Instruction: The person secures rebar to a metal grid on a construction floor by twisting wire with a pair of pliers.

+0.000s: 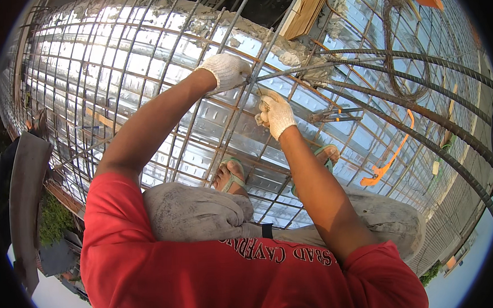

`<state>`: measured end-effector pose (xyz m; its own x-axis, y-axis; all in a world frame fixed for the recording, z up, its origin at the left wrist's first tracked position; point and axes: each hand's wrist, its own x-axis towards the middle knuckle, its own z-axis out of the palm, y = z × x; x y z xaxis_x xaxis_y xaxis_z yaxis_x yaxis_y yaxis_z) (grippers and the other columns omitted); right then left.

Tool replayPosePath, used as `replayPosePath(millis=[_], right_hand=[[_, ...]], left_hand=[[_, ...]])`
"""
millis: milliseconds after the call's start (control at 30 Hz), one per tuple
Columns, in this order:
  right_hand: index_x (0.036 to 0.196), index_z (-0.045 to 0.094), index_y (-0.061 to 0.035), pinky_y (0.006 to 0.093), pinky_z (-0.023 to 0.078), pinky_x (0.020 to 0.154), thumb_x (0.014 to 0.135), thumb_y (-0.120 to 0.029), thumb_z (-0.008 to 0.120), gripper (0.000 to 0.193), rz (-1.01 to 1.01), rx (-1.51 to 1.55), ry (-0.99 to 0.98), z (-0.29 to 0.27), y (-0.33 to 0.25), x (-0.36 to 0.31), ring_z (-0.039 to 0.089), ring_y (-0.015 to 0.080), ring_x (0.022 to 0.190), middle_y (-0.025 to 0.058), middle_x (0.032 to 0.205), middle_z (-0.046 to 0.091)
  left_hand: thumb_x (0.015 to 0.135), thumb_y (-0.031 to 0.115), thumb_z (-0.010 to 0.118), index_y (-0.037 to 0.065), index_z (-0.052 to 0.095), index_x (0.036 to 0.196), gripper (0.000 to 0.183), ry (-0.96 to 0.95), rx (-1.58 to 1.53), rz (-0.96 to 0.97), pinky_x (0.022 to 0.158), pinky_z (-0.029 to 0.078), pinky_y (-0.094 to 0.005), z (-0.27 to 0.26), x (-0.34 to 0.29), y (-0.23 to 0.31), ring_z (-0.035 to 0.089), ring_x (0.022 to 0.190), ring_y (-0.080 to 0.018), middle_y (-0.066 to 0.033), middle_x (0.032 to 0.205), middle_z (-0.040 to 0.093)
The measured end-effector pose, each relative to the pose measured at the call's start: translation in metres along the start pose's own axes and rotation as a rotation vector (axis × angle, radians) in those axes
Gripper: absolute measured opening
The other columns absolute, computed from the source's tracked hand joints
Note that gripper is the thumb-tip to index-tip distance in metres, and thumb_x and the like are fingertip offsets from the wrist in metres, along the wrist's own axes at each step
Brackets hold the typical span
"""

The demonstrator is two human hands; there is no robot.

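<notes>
A grid of steel reinforcing bars [189, 122] spreads over shiny corrugated metal decking [159, 53]. My left hand [227, 72], in a white knit glove, is closed right against a bar crossing; what its fingers hold is hidden. Just below and to the right, my gloved right hand [275, 113] has its fingers curled in, the index finger reaching toward the same bars. Whatever it grips is too small to name. Beside it, a pair of pliers [335, 116] with dark handles and orange marks lies on the grid.
Thick ribbed bars [414, 79] arch across the right side. A coil of thin tie wire [390, 54] hangs near them. An orange strap-like piece [390, 161] lies lower right. Timber [306, 11] stands at the far edge by rough concrete. My sandaled feet [231, 178] rest among the bars.
</notes>
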<state>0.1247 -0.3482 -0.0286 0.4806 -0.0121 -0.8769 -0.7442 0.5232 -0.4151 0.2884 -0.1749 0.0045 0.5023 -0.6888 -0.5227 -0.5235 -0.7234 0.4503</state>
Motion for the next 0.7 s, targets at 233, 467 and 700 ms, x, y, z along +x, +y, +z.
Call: replayPosePath(millis=[233,467,700], right_hand=[[0.137,0.060,-0.0088,0.0273,0.040,0.043,0.107,-0.015,0.055,0.031,0.033,0.023,-0.033,-0.014,0.004,0.011,0.048,0.0118,0.050,0.0011,0.077,0.056],[0.131,0.063,-0.0142,0.0238,0.043,0.044,0.107,-0.014,0.055,0.025,0.144,0.077,-0.079,-0.011,0.002,0.011,0.057,0.0129,0.059,0.0012,0.083,0.060],[0.127,0.064,-0.0143,0.0248,0.047,0.046,0.108,-0.015,0.059,0.021,0.277,0.008,-0.135,-0.016,-0.006,0.021,0.061,0.0142,0.064,0.0040,0.088,0.064]], left_hand=[[0.094,0.019,0.065,0.018,0.079,0.125,0.033,0.094,-0.028,0.067,0.101,0.055,-0.0481,0.014,0.010,0.002,0.071,0.115,-0.0357,-0.0141,0.122,0.074],[0.092,0.018,0.067,0.019,0.080,0.124,0.035,-0.033,-0.098,0.056,0.105,0.053,-0.0450,0.009,0.021,-0.008,0.070,0.117,-0.0352,-0.0137,0.125,0.074],[0.089,0.018,0.068,0.019,0.080,0.125,0.037,-0.084,-0.108,0.031,0.106,0.053,-0.0436,0.007,0.028,-0.008,0.070,0.118,-0.0349,-0.0143,0.129,0.074]])
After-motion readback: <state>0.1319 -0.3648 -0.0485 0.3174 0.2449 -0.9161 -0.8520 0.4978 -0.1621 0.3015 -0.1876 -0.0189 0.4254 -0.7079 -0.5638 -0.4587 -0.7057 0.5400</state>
